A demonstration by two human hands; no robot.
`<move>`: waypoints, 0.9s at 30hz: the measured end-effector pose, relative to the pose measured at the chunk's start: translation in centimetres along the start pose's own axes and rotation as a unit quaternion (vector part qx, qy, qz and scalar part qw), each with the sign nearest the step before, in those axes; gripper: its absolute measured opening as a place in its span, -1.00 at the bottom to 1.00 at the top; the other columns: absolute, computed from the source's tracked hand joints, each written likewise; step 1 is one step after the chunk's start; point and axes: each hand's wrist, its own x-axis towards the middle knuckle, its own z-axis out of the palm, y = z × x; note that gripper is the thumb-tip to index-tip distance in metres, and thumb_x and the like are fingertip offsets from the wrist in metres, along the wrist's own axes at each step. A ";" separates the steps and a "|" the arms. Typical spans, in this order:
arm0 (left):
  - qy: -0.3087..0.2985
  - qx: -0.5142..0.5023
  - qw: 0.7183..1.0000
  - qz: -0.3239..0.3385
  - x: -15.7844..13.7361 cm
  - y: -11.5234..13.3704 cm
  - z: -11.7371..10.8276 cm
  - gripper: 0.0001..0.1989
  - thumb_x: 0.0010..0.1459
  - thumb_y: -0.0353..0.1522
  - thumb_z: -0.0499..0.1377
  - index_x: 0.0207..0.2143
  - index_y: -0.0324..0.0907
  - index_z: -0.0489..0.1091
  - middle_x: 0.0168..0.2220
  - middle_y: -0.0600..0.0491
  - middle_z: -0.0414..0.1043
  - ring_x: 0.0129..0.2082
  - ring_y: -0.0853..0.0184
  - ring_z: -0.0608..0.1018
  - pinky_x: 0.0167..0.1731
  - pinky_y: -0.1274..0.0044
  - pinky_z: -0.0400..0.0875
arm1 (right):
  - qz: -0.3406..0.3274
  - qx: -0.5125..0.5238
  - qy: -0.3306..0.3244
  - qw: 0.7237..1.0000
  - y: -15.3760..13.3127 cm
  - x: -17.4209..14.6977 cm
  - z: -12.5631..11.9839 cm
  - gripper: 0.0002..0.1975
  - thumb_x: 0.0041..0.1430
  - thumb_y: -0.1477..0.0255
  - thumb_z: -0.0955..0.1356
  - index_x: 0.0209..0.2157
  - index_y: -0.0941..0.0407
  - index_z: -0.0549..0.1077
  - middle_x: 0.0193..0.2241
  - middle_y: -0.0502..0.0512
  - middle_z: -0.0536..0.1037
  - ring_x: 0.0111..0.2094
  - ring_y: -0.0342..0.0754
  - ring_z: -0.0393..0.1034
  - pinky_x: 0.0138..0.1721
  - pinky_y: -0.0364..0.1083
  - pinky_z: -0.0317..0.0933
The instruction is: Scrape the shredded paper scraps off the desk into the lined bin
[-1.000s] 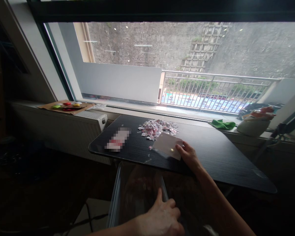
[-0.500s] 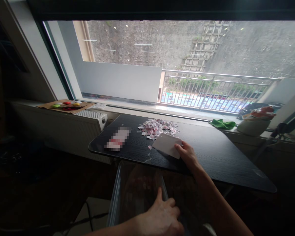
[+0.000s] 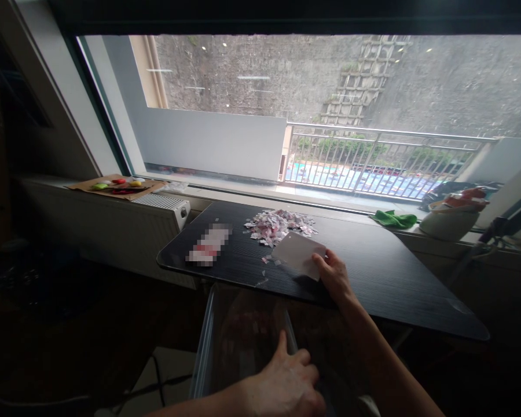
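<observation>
The right hand (image 3: 333, 273) pinches a white card (image 3: 296, 252) close beside the pile of paper scraps (image 3: 278, 226) on the desk (image 3: 382, 272), and the left hand (image 3: 286, 376) grips the clear bin (image 3: 201, 341) lower down — if the bin tilts or shifts, light scraps may fall outside it.

The card (image 3: 296, 250) looks smooth, the mid-frame scraps (image 3: 275, 225) paper, the tabletop (image 3: 377, 255) wood-grained with a faint sheen, the lower-centre bin (image 3: 203, 341) clear plastic, the rag (image 3: 393, 219) at right matt cloth.
</observation>
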 end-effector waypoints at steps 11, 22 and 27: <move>0.000 -0.004 1.000 0.002 -0.1 0.1 -0.5 -0.83 0.24 -0.33 0.15 -0.36 -0.18 0.50 -0.38 -0.02 0.42 -0.23 0.18 0.40 -0.08 -0.14 0.19 | -0.024 0.014 -0.084 0.996 0.0 -0.5 0.2 -0.59 -0.07 0.22 0.37 -0.20 0.16 0.45 -0.47 0.07 0.61 -0.45 0.01 0.51 -0.46 -0.09 0.35; -0.008 -0.013 1.000 0.001 -0.1 0.2 -0.7 -0.82 0.24 -0.32 0.15 -0.36 -0.17 0.51 -0.38 -0.02 0.43 -0.23 0.18 0.41 -0.09 -0.15 0.21 | -0.033 -0.028 -0.028 0.999 -0.3 -0.5 0.3 -0.61 -0.11 0.21 0.33 -0.27 0.17 0.45 -0.51 0.07 0.56 -0.48 -0.01 0.45 -0.48 -0.09 0.29; -0.037 -0.007 0.999 -0.001 -0.1 0.3 -1.4 -0.84 0.24 -0.35 0.15 -0.33 -0.19 0.51 -0.36 -0.03 0.43 -0.20 0.15 0.42 -0.09 -0.18 0.18 | -0.031 -0.009 -0.012 0.999 -0.2 -0.6 0.2 -0.61 -0.10 0.19 0.33 -0.26 0.16 0.44 -0.51 0.06 0.55 -0.49 -0.01 0.44 -0.48 -0.08 0.30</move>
